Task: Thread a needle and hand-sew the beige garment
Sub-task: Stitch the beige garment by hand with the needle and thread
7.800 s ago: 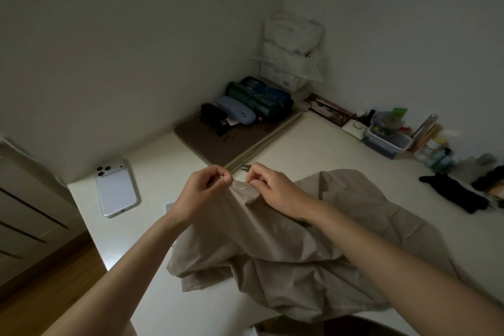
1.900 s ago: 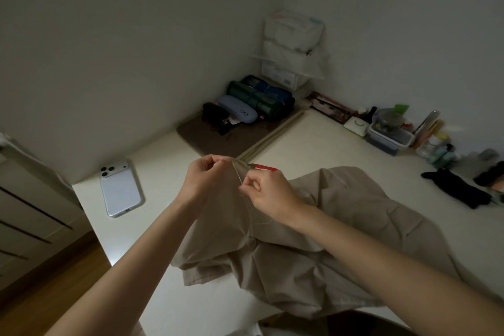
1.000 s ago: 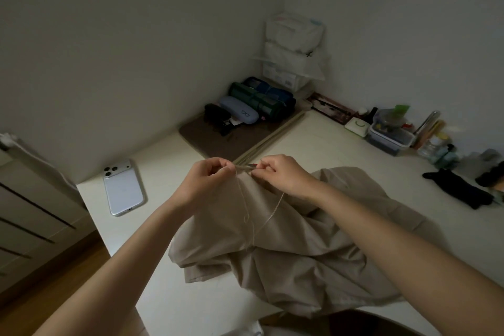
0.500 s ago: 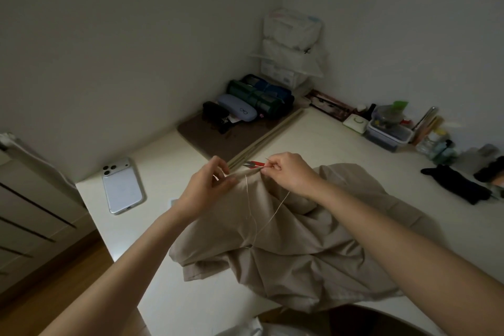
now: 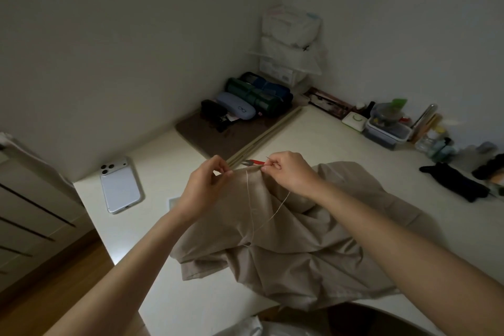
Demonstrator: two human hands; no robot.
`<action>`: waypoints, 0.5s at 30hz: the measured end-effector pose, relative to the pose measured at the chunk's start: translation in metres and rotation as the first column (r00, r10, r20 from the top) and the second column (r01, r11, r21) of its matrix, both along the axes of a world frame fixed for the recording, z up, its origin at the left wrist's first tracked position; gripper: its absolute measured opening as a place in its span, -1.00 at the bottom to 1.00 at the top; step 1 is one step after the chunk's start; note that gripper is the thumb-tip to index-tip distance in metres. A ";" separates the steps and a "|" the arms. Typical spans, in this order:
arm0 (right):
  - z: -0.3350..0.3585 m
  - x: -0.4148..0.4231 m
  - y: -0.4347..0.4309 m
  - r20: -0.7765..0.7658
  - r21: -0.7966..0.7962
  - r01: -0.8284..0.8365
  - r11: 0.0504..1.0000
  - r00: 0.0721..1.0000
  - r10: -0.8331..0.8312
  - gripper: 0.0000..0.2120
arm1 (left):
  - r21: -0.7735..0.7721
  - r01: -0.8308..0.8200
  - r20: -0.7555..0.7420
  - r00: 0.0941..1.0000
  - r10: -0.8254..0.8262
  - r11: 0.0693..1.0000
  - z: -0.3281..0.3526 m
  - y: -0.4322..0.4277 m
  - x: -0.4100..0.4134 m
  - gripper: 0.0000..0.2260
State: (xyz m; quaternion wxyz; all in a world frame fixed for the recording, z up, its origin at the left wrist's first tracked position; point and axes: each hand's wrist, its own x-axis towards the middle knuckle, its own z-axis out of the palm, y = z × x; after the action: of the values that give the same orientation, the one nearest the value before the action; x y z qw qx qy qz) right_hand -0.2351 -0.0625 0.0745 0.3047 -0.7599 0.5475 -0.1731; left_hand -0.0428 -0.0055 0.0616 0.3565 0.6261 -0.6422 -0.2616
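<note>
Drawn apart, left hand (image 5: 203, 185) pinches beige garment (image 5: 286, 254), right hand (image 5: 290, 172) pinches needle (image 5: 268, 159).

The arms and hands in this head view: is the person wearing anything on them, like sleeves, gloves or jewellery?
Nothing worn shows. The left forearm and right forearm are bare to the picture's edge: no sleeve, watch or bracelet. The left hand and right hand are ungloved; no ring shows, though the light is dim.

Can barely make out needle (image 5: 268, 158) pinched at right hand (image 5: 289, 174) fingertips: too thin. See only tips + bit of red handle of snips (image 5: 255, 162), rest behind same hand. Can't ID blurry far-right clutter (image 5: 436, 139). Lose both forearms (image 5: 395, 240) at btm edge, plus part of beige garment (image 5: 286, 262) under right one.
</note>
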 end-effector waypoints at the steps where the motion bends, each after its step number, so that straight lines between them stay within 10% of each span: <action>1: 0.000 0.000 0.000 0.000 -0.001 0.001 1.000 1.000 -0.001 -0.81 | 0.010 -0.021 -0.007 1.000 0.021 1.000 0.000 -0.001 0.000 -0.91; 11: -0.002 -0.005 0.004 -0.005 -0.017 0.017 1.000 1.000 -0.017 -0.80 | 0.144 -0.051 0.079 0.996 0.040 0.988 -0.005 -0.006 -0.007 -0.87; 15: -0.006 -0.007 0.006 -0.008 -0.019 0.016 1.000 1.000 -0.016 -0.81 | 0.205 -0.045 -0.102 0.993 0.067 0.978 -0.005 -0.005 -0.010 -0.83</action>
State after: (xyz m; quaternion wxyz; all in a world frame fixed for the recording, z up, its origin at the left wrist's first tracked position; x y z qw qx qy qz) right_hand -0.2425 -0.0562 0.0688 0.2938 -0.7590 0.5532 -0.1776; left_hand -0.0524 -0.0104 0.0564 0.3325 0.6619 -0.5741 -0.3489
